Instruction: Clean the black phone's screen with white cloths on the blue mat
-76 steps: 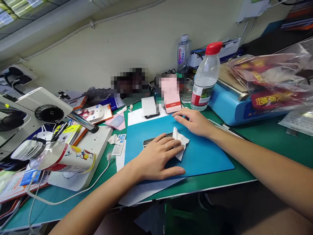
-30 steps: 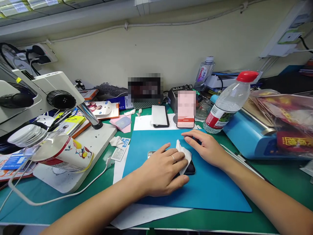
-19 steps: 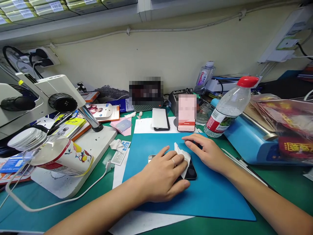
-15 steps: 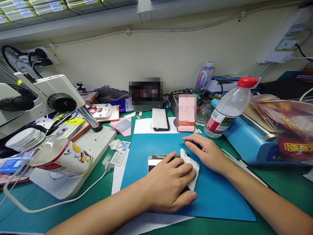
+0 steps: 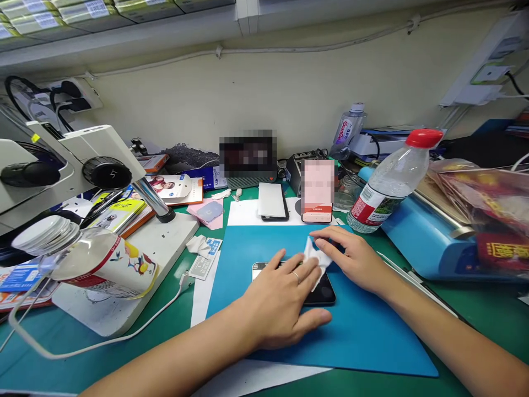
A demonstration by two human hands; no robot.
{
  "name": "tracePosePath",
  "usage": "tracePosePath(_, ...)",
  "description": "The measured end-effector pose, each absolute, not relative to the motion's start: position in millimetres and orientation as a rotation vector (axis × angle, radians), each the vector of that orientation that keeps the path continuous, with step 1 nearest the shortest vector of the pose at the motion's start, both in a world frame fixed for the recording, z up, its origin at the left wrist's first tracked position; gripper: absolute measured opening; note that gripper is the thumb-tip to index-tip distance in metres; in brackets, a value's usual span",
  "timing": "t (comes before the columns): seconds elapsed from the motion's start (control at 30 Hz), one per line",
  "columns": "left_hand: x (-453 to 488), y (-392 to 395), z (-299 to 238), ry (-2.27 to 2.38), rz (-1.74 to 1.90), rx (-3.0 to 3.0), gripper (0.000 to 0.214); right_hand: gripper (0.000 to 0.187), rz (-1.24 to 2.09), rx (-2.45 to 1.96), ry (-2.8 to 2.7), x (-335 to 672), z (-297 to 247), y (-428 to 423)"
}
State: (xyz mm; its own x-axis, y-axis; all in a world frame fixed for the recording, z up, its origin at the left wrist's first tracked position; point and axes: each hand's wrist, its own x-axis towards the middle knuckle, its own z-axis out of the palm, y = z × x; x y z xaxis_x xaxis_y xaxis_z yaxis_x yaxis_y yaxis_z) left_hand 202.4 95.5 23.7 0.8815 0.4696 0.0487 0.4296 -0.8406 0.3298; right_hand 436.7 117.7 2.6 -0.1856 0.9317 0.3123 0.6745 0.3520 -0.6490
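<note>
A dark phone [image 5: 320, 295] lies flat on the blue mat [image 5: 363, 336]. My left hand [image 5: 281, 300] lies over it, fingers pressing a small white wipe [image 5: 316, 259] onto the screen. My right hand [image 5: 351, 256] rests palm down on the mat at the phone's far right end, fingers stretched flat and touching the wipe's edge.
Two more phones [image 5: 273, 201] [image 5: 317, 193] sit beyond the mat on white paper. A red-capped water bottle [image 5: 388, 182] and a blue machine [image 5: 430, 237] stand to the right. A microscope [image 5: 74, 171], a tipped jar [image 5: 91, 264] and a white cable [image 5: 124, 333] crowd the left.
My left hand slid the wipe right along the phone, then back left, uncovering the phone's right end. My right hand has stayed put.
</note>
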Motion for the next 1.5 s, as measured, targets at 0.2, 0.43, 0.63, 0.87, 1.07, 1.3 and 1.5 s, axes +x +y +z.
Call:
tracePosePath(0.2,202.0,87.5,28.9,0.560,0.150,2.747,0.078,0.035,0.479,-1.393,-1.924,436.4,0.6,119.8)
tracePosePath(0.43,199.0,86.6,30.6,0.441,0.164,2.739,0.070,0.043,0.572,-1.382,-1.826,435.5,3.2,119.6)
tracePosePath(0.63,205.1,91.0,22.8,0.570,0.223,2.780,0.067,0.053,0.659,-1.371,-1.760,432.9,5.6,117.8)
tracePosePath(0.87,200.9,96.4,19.5,0.838,0.256,2.789,0.069,0.082,0.662,-1.345,-1.741,441.0,1.9,117.3)
tracePosePath(1.07,196.1,95.6,22.9,0.720,0.236,2.751,0.063,0.089,0.651,-1.333,-1.767,444.6,0.3,118.3)
tracePosePath(1.3,198.3,91.7,29.4,0.477,0.219,2.812,0.050,0.091,0.644,-1.333,-1.771,445.7,-3.2,118.8)
tracePosePath(1.5,188.7,97.0,33.2,0.583,0.243,2.928,0.040,0.092,0.634,-1.340,-1.762,444.7,0.4,118.9)
